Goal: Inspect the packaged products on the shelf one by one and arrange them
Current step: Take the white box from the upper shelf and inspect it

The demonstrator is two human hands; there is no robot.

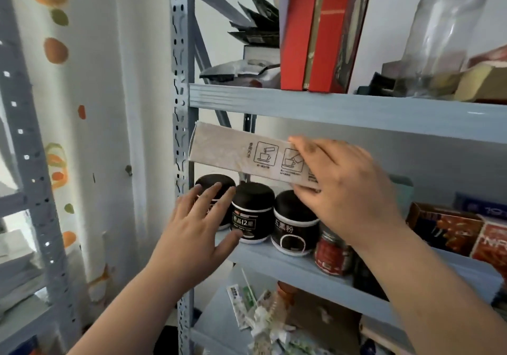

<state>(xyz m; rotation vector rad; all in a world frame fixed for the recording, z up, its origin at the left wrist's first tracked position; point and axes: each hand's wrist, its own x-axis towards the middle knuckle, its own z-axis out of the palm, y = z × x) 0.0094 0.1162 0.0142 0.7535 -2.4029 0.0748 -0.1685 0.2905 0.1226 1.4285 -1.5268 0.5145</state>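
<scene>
Within the grey shelf (301, 102), a pale carton (233, 149) was held sideways above the row, instruction panel outward, likely for reading. The right hand (343, 187) kept fingers clamped on its end; the left hand (197, 234), fingers apart, touched the leftmost black jar (215, 183), perhaps steadying it.

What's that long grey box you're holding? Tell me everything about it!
The box is long, slim and pale grey, cardboard by its look. Its side shows black line drawings of cups and some small print. It is held tilted, left end higher, in the air above three black jars. The right hand grips its right end and hides that part.
</scene>
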